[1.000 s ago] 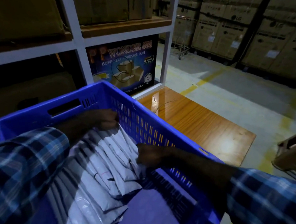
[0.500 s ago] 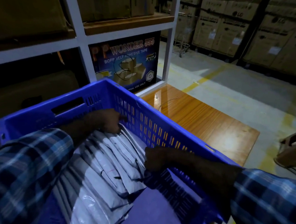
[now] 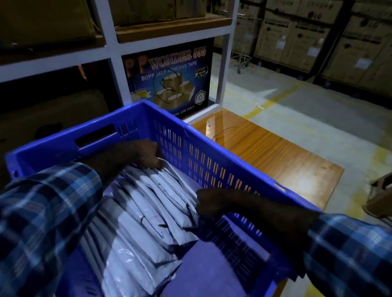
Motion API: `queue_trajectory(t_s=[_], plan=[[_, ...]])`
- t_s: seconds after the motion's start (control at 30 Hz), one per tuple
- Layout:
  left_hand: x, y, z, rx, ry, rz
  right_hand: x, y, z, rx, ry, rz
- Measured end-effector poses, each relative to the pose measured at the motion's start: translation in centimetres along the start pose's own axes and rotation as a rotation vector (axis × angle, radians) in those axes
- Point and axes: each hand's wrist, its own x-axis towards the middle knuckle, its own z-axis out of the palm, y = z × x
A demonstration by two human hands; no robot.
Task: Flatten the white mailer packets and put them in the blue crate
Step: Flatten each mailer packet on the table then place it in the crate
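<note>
Both hands are down inside the blue crate (image 3: 189, 135), one at each end of a row of white mailer packets (image 3: 148, 209). My left hand (image 3: 142, 155) sits at the far end of the row, near the crate's far wall, fingers curled over the top edges of the packets. My right hand (image 3: 211, 205) grips the near end against the right wall, fingers closed on the last packet's edge. Held this way, the two hands seem to squeeze the row together and keep it standing on edge, so the packets stay flat and take less room. They lean against the left side, leaving the crate's near right floor bare. Beyond the far right corner lies a wooden board (image 3: 272, 157) on the floor, and behind the crate a tape box (image 3: 169, 80) sits in a white rack (image 3: 111, 50).
</note>
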Motion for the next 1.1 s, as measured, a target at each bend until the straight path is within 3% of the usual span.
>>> queue_trajectory(t_s=[0.4,0.6,0.77,1.0,1.1], plan=[[-5.0,0.7,-3.7,0.127,0.114,0.006,-5.6,-0.3,-4.7,-0.061,0.034,-0.074],[-10.1,2.5,-5.3,0.127,0.273,0.004,-11.5,-1.4,-8.0,-0.115,0.260,-0.161],[-17.9,5.6,-5.2,0.059,0.534,0.030,-15.0,-2.8,-8.4,0.001,0.528,-0.264],[-30.7,6.3,-0.1,-0.244,0.945,-0.018,-18.2,-8.3,-5.0,0.107,0.815,-0.419],[-36.5,5.6,3.4,-0.277,1.002,-0.131,-19.5,-12.4,-2.4,0.150,0.871,-0.514]])
